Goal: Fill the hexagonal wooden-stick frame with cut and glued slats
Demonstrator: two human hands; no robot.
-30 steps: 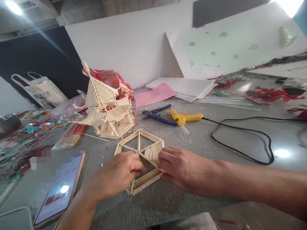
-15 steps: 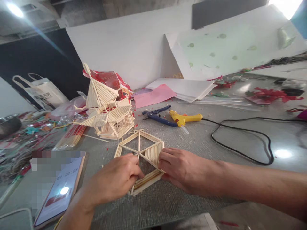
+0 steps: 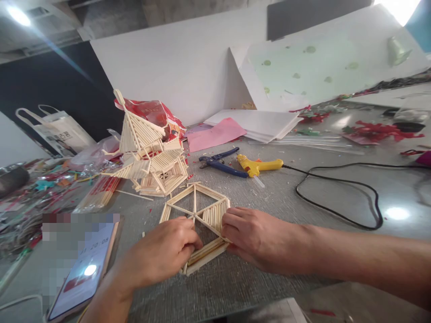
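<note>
A six-sided frame of thin wooden sticks lies on the grey table, with spokes meeting at its middle. One of its wedges, on the right, is filled with sticks laid side by side. My left hand is closed on the near left part of the frame, fingertips curled over the sticks. At the near right corner, my right hand grips the edge with bent fingers. Along the near side, between both hands, run several sticks, one darker brown. My fingers hide parts of the rim.
Behind the frame stands a tiered stick pavilion. Blue-handled pliers and a yellow glue gun with a black cord lie beyond my right hand. A phone rests at left, near bagged sticks. Pink paper lies at the back.
Both hands and the stick frame hold almost the same position. Only the whole view has shifted very slightly.
</note>
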